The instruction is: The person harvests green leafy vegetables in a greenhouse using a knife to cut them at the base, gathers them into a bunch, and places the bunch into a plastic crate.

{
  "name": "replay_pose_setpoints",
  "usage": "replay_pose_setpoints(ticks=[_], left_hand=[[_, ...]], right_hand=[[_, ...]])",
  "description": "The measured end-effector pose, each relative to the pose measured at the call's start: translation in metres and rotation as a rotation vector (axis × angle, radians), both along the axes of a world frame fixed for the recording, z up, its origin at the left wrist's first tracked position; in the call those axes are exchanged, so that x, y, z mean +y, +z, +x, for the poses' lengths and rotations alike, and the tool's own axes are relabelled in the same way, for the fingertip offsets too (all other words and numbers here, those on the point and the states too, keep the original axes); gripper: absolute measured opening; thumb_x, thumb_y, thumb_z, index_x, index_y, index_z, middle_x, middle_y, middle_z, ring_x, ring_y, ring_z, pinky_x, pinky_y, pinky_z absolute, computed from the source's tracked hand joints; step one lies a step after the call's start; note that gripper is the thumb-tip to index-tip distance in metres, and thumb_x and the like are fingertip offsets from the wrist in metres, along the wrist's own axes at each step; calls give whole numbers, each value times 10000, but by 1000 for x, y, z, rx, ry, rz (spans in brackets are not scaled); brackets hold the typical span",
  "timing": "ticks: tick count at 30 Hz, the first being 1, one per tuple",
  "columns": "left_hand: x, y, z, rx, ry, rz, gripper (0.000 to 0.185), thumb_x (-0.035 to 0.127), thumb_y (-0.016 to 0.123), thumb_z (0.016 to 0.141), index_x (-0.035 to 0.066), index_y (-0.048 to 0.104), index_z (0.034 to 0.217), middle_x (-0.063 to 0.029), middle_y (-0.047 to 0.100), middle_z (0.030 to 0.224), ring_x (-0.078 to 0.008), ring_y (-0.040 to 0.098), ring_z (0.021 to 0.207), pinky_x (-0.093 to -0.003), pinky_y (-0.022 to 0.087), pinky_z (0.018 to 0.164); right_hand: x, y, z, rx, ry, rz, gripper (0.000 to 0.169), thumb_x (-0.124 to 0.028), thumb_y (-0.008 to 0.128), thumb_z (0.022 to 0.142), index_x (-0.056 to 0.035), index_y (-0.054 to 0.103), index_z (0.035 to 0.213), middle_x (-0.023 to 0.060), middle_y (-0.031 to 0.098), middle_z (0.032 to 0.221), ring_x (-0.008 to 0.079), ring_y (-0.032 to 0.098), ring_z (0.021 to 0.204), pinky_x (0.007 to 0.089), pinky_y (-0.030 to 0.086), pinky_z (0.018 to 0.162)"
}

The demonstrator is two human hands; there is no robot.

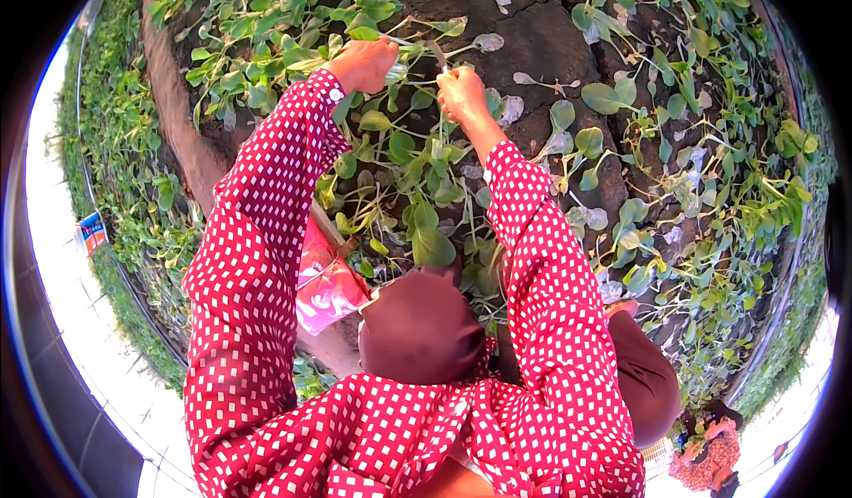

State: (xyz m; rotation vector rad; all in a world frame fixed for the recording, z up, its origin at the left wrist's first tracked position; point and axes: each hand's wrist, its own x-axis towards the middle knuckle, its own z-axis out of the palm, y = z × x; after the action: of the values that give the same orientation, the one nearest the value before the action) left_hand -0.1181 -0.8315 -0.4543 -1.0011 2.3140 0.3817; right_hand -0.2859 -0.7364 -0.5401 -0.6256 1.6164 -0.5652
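My left hand (366, 65) is closed around the pale stems of a bunch of leafy green plants (397, 73). My right hand (460, 95) grips a small tool by its handle. Its curved metal blade (437, 53), probably a sickle or knife, points up and left beside the stems. Whether the blade touches the stems I cannot tell. Between my forearms grow more leafy plants (432, 245) with rounded leaves, some yellowing. A dry, whitish leaf (489, 42) lies just beyond the blade on dark soil (532, 38).
My brown-clad knee (423, 328) is bent below my arms. Left of it sits a red and pink printed plastic object (326, 278) with a wooden edge. A narrow earth path (176, 112) runs along the left. Another person (709, 455) is at lower right.
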Motion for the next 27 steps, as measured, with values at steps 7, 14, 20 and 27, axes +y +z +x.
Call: replay_pose_setpoints(ticks=[7, 14, 20, 27], left_hand=[[-3, 0, -7, 61, -24, -17, 392, 12, 566, 713, -73, 517, 1093, -219, 564, 1094, -407, 641, 893, -475, 531, 732], [7, 9, -6, -5, 3, -19, 379, -3, 595, 685, -59, 527, 1054, -202, 554, 1093, -387, 642, 924, -489, 536, 732], [21, 32, 0, 35, 40, -39, 445, 12, 614, 680, -49, 532, 1113, -189, 550, 1165, -375, 646, 929, -472, 536, 729], [59, 106, -20, 651, 284, 71, 646, 93, 719, 624, 80, 526, 1240, -108, 530, 1311, -306, 538, 1210, -389, 445, 1012]], right_hand=[[-2, -22, -1, 127, 33, -173, 342, -307, 585, 862, -9, 601, 1029, 225, 678, 1007, 403, 646, 966, 484, 490, 827], [3, 37, -11, 423, 314, -193, 286, -248, 498, 919, -21, 584, 1071, 235, 666, 1076, 424, 632, 1020, 508, 489, 845], [8, 61, -37, 466, 397, -185, 333, -261, 537, 881, -20, 619, 1095, 251, 668, 1069, 426, 637, 1020, 480, 501, 864], [14, 121, -67, -349, -395, -450, 280, -91, 788, 755, -47, 569, 924, -20, 551, 743, 71, 501, 560, 242, 423, 495]])
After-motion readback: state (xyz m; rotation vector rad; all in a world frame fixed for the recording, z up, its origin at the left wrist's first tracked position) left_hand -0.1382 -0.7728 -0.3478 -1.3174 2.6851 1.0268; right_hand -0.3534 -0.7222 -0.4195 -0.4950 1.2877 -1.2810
